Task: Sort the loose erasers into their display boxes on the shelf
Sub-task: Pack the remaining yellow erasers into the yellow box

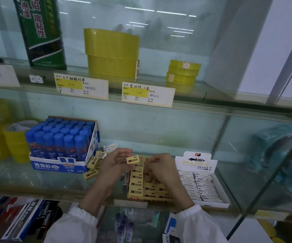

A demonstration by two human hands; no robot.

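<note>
Erasers, yellow 2B ones, fill the yellow display box on the glass shelf. Both hands hover over it. The left hand pinches one 2B eraser between thumb and fingertips above the box. The right hand curls its fingers down onto the packed rows; whether it grips one I cannot tell. Loose erasers lie at nine o'clock of the box, beside the glue stick carton. A white eraser box sits at three o'clock.

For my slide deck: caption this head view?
Left hand holds a 2B eraser above its display box.
</note>
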